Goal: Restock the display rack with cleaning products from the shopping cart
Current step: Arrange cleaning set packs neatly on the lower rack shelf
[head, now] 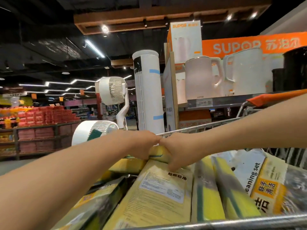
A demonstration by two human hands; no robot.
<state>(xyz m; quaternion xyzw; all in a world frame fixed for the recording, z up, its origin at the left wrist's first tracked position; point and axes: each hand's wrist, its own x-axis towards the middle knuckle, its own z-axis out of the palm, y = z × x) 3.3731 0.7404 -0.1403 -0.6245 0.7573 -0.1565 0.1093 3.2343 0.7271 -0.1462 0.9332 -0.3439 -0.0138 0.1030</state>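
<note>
hands [159, 146] gripping sponge pack [158, 154] | shopping cart [199, 127]

Supermarket: stocked shelves [39, 123], price tag [204, 102].

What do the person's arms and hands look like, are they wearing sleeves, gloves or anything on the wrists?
Both forearms are bare, with no sleeves in view. The left hand and right hand wear no gloves, and no watch or bracelet shows on either wrist. The fingers are mostly hidden.

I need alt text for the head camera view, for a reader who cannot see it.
Both hands, left and right, grip a yellow sponge pack among other packs in a shopping cart. Behind stand white fans and a shelf of kettles.
</note>
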